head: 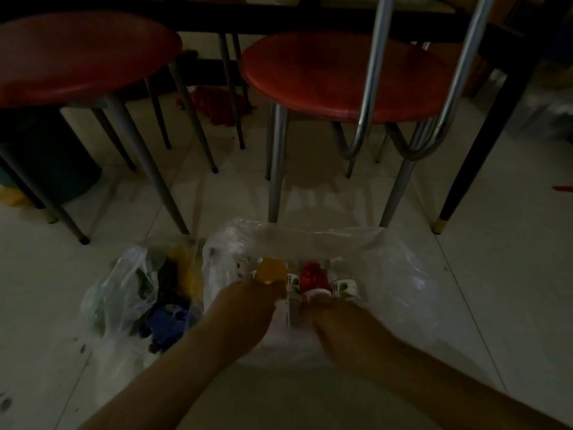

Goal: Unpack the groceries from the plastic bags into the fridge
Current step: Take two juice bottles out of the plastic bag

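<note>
— On the pale tiled floor [465, 290], just in front of the nearer red stool [341, 79], what is lying there?

— A clear plastic bag [387, 274], its mouth spread wide. Inside stand small bottles: one with an orange cap [272, 270], one with a red cap [313, 277], and a white labelled one [343, 287] at the right.

— And the hands?

— Both reach into the bag. The left hand [248, 318] has its fingertips at the orange-capped bottle and seems to curl round it just below the cap. The right hand [338, 321] is curled at the base of the red-capped bottle; the dim, blurred picture does not show whether it truly grips.

— Anything beside that bag?

— Touching its left side lies a second clear bag [124, 293], holding something yellow, something dark green and a blue item [169, 318].

— Farther back?

— Another red stool [77, 57] at the far left, and a red cloth [223, 103] on the floor between the stools.
</note>
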